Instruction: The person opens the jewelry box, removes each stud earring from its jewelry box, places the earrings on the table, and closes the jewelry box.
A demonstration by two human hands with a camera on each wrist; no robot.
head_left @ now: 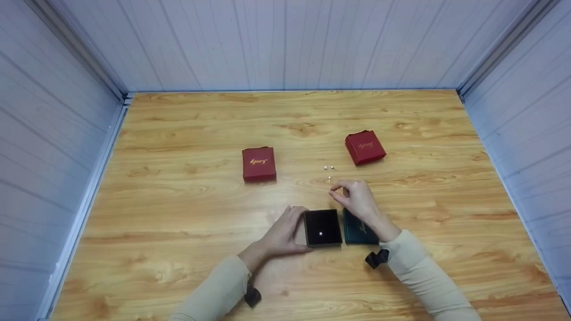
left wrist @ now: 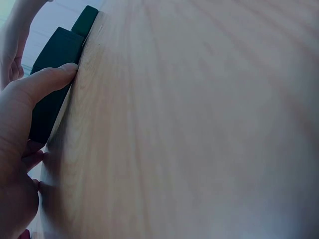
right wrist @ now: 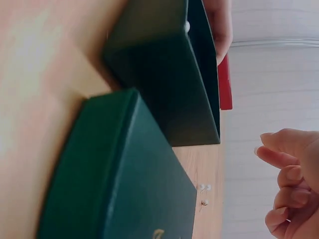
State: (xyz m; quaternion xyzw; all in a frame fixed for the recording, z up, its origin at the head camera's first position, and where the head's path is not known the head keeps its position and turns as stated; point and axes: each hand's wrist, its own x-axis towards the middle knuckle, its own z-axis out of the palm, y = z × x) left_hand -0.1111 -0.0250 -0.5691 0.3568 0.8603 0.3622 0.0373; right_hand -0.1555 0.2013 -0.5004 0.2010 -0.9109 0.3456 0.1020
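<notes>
A dark green jewelry box base with a black inside sits on the table, a small pearl in it. My left hand grips this base from its left, thumb along the near side and fingers at the far corner. To its right lies the green lid with gold lettering, partly hidden beneath my right forearm. My right hand hovers past the lid with curled fingers, thumb and index tips close together; I see nothing between them. Just beyond those tips lies one small earring, with two more pearl earrings farther back.
A red box with gold lettering stands to the left, and another red box is at the back right. White panel walls close in the wooden table at the back and both sides.
</notes>
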